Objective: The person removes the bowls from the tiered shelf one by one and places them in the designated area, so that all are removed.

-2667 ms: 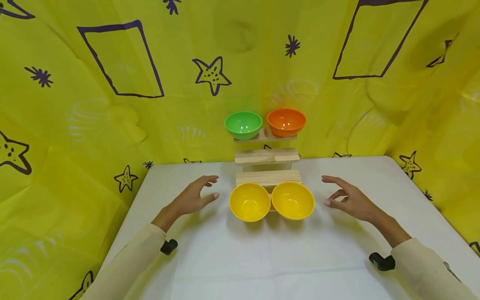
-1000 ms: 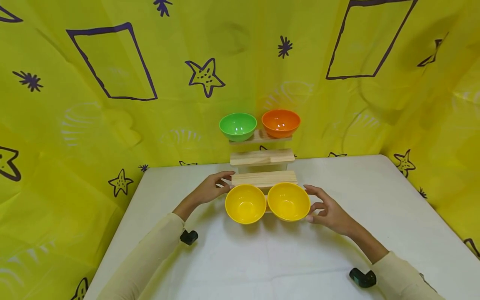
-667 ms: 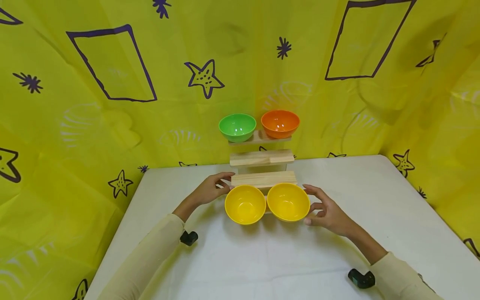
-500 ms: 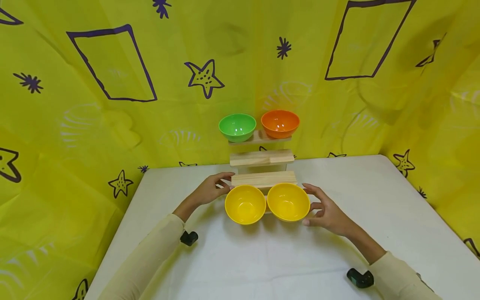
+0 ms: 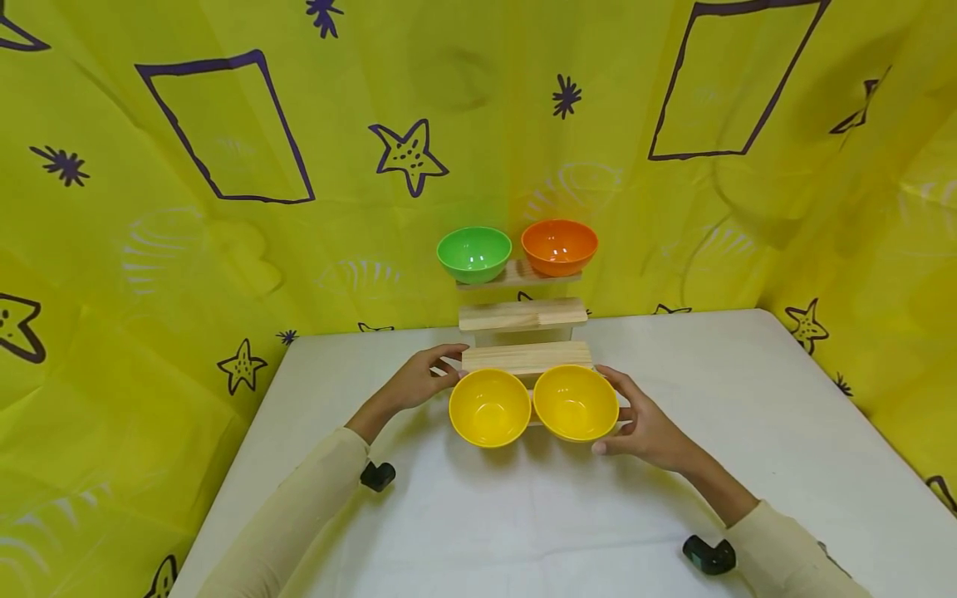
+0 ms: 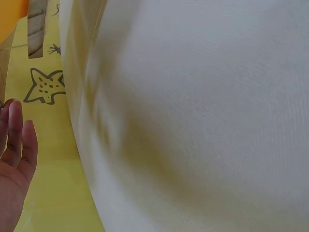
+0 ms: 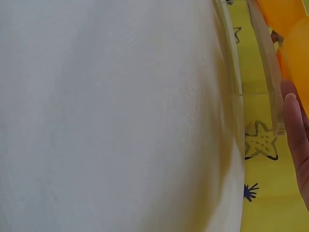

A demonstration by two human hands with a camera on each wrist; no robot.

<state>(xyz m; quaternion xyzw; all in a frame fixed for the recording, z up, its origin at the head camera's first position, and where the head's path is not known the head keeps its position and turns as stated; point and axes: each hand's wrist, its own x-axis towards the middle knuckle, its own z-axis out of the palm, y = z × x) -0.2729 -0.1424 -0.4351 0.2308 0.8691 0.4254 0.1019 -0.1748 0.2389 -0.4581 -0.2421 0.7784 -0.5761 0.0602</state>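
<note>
Two yellow bowls stand side by side on the lowest step of a tiered wooden stand [image 5: 526, 357] in the head view. My right hand [image 5: 649, 432] is curved round the outer side of the right yellow bowl [image 5: 576, 403], index finger behind its rim and thumb in front. The right wrist view shows fingers [image 7: 295, 128] against that bowl's wall. My left hand [image 5: 414, 379] has its fingertips at the left end of the second step, beside the left yellow bowl [image 5: 489, 409]. In the left wrist view its outer fingers [image 6: 15, 128] are nearly straight.
A green bowl [image 5: 474, 255] and an orange bowl [image 5: 559, 247] stand on the top step, near the yellow patterned cloth backdrop [image 5: 359, 216]. White cloth covers the table [image 5: 478, 531]. Black devices hang at both wrists, the left device [image 5: 378, 476] and right device [image 5: 709, 554].
Both hands have come inward from beside the stand. Over the last half second my right hand has closed further round the right yellow bowl; my left hand has stayed at the stand.
</note>
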